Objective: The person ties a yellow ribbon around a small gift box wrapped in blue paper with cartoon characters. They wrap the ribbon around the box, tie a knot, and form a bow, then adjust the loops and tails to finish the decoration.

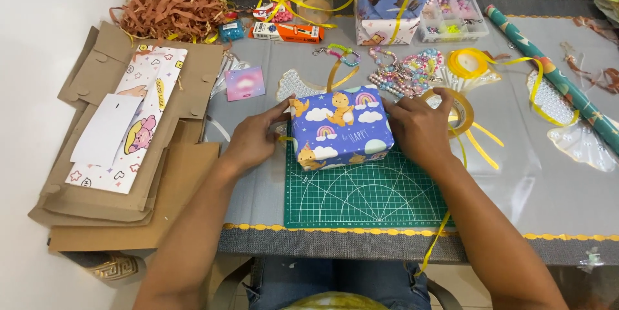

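Gift-wrap roll (567, 84) cut off right.

left hand (253, 141) – fingers spread | right hand (419, 131) – palm down, flat

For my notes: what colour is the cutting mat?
Green with white grid lines, head view.

A box wrapped in blue cartoon paper (340, 127) sits on the far part of a green cutting mat (364, 195), which lies at the near edge of the desk (541, 187). The left hand (253, 141) presses its left side and the right hand (419, 128) its right side, fingers flat against the paper. Yellow ribbon (474, 139) trails under the right hand and over the near edge. Flattened cardboard (122, 194) is stacked at the left edge, shredded brown paper (171, 7) in the far left corner. Bead bracelets (409, 70) lie just beyond the box, a second wrapped box (390, 0) at the far edge, and a wrapping roll (554, 78) toward the right edge.
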